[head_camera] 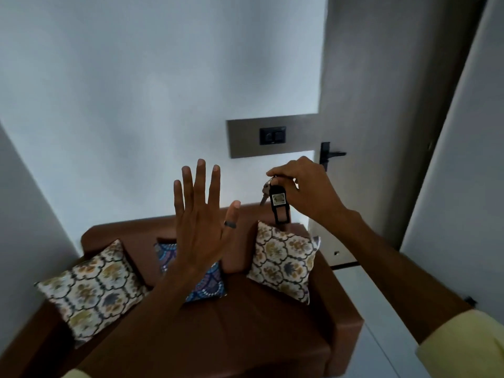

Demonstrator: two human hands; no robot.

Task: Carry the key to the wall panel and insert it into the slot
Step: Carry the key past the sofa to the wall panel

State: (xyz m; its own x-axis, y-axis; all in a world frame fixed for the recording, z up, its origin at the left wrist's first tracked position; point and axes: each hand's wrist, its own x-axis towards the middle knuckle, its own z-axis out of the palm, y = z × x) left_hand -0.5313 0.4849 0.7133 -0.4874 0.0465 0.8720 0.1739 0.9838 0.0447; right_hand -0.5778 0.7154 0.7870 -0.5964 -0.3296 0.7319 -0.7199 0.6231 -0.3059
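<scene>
Dangling lightly from the right hand (302, 186), pinched at its ring, the small stiff key (263, 196) and black fob (278, 204) would likely swing; the left hand (200, 214) beside it is spread, empty.

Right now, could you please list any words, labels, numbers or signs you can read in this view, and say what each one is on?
No text can be read.
Black key fob, held by the right hand: a pale square label with a small emblem, too blurred to read.
Black switch plate on the wall panel: any markings are too small to read.
The cushions carry only patterns.
</scene>
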